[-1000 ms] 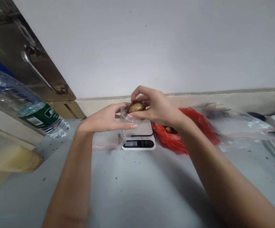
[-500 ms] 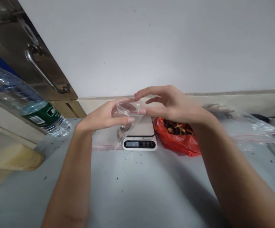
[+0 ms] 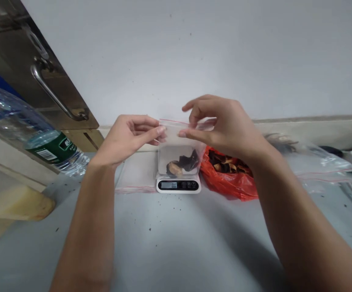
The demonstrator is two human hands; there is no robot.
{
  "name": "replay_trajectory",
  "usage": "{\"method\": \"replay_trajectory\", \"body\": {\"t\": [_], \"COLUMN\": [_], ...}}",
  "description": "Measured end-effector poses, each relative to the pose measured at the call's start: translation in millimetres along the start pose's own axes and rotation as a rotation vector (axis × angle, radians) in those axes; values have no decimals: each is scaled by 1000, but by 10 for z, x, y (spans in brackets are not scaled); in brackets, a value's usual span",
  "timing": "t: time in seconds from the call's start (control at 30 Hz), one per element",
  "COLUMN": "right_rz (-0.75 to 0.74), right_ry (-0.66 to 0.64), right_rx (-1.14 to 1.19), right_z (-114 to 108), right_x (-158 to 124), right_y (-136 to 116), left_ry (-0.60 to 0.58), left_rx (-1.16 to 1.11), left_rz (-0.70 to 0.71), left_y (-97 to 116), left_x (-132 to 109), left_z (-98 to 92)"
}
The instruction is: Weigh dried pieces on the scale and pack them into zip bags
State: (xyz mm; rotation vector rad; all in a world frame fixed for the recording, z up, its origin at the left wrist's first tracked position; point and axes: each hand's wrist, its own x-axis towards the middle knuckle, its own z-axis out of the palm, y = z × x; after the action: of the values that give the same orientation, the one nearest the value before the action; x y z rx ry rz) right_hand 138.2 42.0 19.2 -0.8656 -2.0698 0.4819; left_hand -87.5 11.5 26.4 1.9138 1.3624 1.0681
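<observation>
Above the scale (image 3: 178,184), both hands now hold the bag (image 3: 178,156) upright.

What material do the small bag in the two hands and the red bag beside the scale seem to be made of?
The small bag, pinched at its top by the left hand and right hand, looks like thin clear plastic film: its dark contents show through, and a red strip runs along the top. The red bag seems to be thin, glossy, crinkled plastic. The scale looks like white plastic.
</observation>
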Motion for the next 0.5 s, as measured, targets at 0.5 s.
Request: {"method": "replay_trajectory", "body": {"t": [0.5], "right_rz": [65], "right_ry": [-150], "right_rx": [-56], "right_z": [-121], "right_x": [-22], "right_y": [-127], "left_ry": [-58], "left_rx": [299], "left_rz": [198], "left_y": [199], "left_x": [-13], "left_z": [112]}}
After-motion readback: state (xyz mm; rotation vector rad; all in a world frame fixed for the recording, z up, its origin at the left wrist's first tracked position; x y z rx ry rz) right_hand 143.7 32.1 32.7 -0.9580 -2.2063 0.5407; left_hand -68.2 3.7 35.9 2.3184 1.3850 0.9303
